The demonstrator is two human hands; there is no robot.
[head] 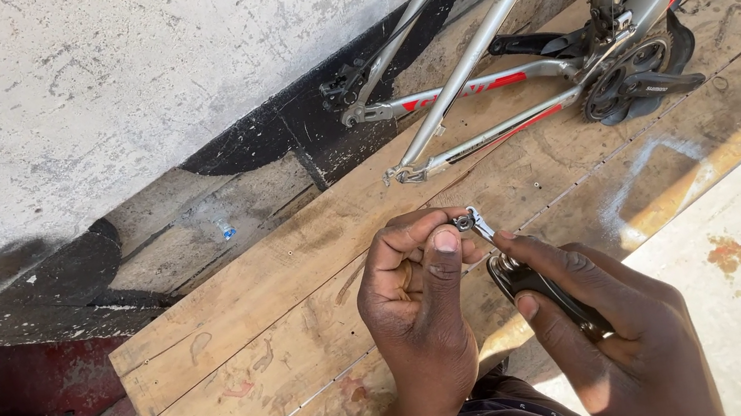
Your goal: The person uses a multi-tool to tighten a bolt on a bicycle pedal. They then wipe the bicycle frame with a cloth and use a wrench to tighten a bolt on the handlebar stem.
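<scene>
Right hand (603, 319) grips a black multi-tool (537, 285) (long axis slanting up-left); left hand (422, 295) pinches its unfolded bit (474, 220).

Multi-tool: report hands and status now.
Right hand grips the black multi-tool. Left hand pinches its folded-out metal bit. Bike frame lies beyond, apart.

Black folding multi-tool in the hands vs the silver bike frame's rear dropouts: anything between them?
Head view: nothing. Only bare wooden planks lie between the black folding multi-tool, held in both hands (left, right), and the silver bike frame's rear dropouts.
</scene>
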